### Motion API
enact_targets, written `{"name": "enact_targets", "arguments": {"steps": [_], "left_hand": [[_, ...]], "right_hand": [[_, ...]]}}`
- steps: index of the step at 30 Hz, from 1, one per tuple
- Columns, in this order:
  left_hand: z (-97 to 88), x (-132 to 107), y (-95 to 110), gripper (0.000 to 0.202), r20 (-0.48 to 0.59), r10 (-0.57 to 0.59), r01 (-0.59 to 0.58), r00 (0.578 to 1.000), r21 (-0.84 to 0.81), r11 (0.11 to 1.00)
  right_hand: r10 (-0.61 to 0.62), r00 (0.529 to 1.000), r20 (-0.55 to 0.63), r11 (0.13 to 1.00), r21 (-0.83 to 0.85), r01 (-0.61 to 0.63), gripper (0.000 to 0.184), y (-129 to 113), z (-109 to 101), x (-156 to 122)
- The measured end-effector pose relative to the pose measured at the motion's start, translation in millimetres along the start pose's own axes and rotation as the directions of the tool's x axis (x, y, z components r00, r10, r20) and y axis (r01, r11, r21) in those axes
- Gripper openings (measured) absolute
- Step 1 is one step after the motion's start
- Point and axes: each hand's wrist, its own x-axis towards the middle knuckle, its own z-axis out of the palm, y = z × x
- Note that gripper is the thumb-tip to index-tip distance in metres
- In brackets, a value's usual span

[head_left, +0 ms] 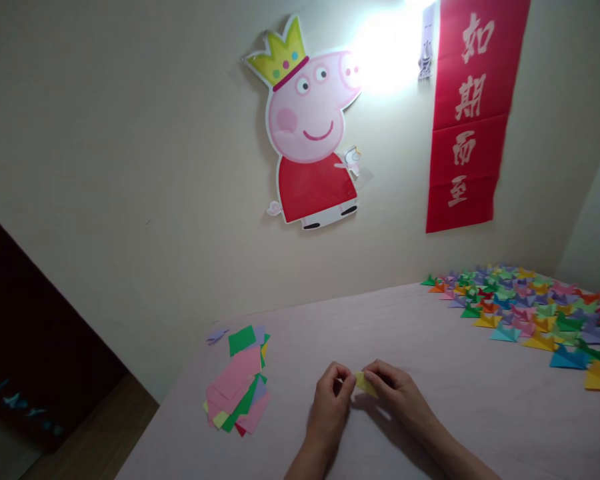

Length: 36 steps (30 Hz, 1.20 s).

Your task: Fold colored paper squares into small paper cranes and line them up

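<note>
A small piece of yellow paper is pinched between my two hands, just above the pale tablecloth. My left hand has thumb and finger closed at the paper's left edge. On the right side, the thumb and fingers of my right hand grip the same paper and hide part of it. The paper looks folded, but its exact shape is too small to make out.
Left of my hands lies a loose pile of coloured paper sheets, with a small purple folded piece behind it. Rows of folded paper figures cover the table's right side. A pig cutout and a red banner hang on the wall.
</note>
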Motion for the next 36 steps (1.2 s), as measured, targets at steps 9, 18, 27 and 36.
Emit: {"name": "enact_targets", "arguments": {"steps": [9,18,27,36], "left_hand": [[1.4,1.0,4.6,0.02,-0.012,-0.035,0.034,0.999,-0.067,0.997],[1.7,-0.4,7.3,0.013,0.003,-0.023,0.023,1.0,0.01,1.0],[3.5,-2.1,13.0,0.013,-0.042,0.016,-0.012,0.999,0.108,0.994],[4.7,-3.1,11.5,0.012,-0.073,-0.012,0.022,0.997,0.146,0.989]], "right_hand": [[0.045,0.994,0.096,0.987,0.153,-0.059,0.03,-2.1,5.7,-4.6],[0.05,0.995,0.091,0.989,0.132,-0.061,0.029,-10.4,3.9,-4.7],[-0.006,0.998,0.056,1.0,0.017,0.005,0.028,-12.0,3.3,-6.4],[-0.114,0.992,-0.056,0.989,-0.102,0.108,0.029,-2.5,2.0,-4.3]]}}
